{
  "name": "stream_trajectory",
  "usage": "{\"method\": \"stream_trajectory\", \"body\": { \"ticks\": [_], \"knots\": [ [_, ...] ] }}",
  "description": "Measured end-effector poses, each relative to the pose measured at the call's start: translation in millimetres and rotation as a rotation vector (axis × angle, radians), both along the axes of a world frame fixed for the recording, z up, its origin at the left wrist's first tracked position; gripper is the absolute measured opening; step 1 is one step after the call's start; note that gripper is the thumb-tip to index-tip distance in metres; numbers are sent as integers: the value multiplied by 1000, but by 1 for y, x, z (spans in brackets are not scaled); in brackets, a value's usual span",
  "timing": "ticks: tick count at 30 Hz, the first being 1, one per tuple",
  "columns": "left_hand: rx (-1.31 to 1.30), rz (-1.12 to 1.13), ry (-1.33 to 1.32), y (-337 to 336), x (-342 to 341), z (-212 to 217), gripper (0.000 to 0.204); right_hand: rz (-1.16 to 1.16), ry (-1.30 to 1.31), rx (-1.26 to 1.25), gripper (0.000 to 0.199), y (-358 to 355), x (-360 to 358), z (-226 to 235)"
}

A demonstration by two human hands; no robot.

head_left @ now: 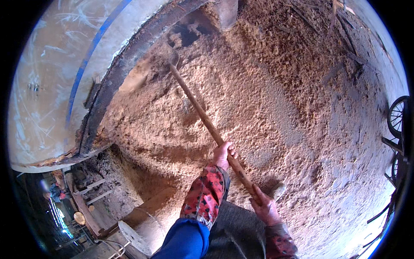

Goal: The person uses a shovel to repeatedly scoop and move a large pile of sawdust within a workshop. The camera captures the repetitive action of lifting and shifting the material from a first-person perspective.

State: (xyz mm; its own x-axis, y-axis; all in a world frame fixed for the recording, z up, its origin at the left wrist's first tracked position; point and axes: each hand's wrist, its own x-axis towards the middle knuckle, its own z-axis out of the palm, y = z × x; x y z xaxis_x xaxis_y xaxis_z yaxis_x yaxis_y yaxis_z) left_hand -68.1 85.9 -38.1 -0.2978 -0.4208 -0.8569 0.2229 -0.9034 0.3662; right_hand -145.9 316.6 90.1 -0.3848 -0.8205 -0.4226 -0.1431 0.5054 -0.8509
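A long shovel [196, 105] with a wooden handle slants from lower right to upper left. Around the middle of its handle, my left hand [224, 155] is closed, the sleeve above it red with black spots. My right hand [265, 208] grips the handle lower down, closer to my body. The blade, at the far end, is mostly hidden in loose brown sawdust-like material [241, 99] beside a dark hollow. This material spreads widely beneath the handle, lumpy and uneven.
A large pale curved panel [51, 64] with a blue stripe and rusty edge rises at left. Dark twiggy debris [297, 47] lies at the far right. A spoked wheel [396, 116] stands at the right edge. At lower left are logs [134, 237], boards and another person [56, 190].
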Motion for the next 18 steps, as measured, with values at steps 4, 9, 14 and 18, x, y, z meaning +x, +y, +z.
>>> {"method": "stream_trajectory", "body": {
  "ticks": [4,9,14,18],
  "knots": [
    [2,37,70,-3,30,9,10,15,30,-8,55,2,35,8],
    [5,-11,34,0,30,1,16,9,121,45,56,1,33,5],
    [-76,14,-113,24,-6,-46,14,-52,103,149,44,19,-8,-43],
    [-70,-6,-149,39,-6,-74,14,-46,65,191,42,36,-5,-87]
  ]
}}
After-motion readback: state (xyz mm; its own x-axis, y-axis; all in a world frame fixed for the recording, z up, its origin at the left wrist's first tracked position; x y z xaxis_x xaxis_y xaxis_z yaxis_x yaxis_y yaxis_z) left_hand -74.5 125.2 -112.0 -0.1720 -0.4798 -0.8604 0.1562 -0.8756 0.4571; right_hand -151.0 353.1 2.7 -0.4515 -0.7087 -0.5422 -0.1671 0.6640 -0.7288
